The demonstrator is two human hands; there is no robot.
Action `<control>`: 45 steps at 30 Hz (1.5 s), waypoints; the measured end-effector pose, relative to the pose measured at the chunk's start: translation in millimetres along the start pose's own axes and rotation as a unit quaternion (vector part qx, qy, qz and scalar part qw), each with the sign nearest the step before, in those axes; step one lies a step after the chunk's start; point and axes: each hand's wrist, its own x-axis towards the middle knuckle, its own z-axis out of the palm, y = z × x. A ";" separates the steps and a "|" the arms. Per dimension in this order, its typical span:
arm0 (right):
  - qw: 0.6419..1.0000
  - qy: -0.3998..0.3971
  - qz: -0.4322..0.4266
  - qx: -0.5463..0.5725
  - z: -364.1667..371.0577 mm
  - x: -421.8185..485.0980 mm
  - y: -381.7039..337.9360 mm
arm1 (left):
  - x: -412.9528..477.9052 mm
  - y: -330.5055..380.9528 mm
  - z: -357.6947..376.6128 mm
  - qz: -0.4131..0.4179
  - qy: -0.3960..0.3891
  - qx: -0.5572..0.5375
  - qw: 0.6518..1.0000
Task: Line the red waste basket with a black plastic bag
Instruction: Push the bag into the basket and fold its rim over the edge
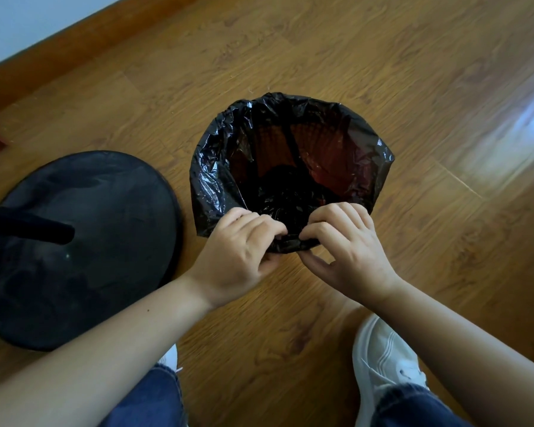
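Observation:
A black plastic bag [216, 167] sits inside the red waste basket [324, 140] on the wooden floor, its edge folded out over the rim all round. The basket's red mesh shows through the thin plastic on the far inner wall. My left hand [241, 260] and my right hand [342, 251] are side by side at the near rim. Each pinches the bag's folded edge there, with fingers curled over it. The bottom of the bag lies crumpled inside the basket.
A round black stand base [84, 241] with a black pole lies just left of the basket. White shoes [386, 362] and blue jeans are at the bottom edge. A wooden skirting board and wall run along the top left.

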 end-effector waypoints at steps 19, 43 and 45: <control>0.999 -0.019 0.030 -0.015 3.4 -1.0 16.7 | -5.7 -15.3 -13.2 -0.047 0.003 0.056 0.997; 0.998 -0.059 0.012 -0.020 -3.8 0.6 -0.9 | -5.1 2.2 0.8 -0.054 -0.033 0.023 0.998; 0.997 -0.066 -0.006 -0.028 -4.4 3.3 1.0 | -5.0 1.2 0.5 -0.058 -0.024 0.025 0.998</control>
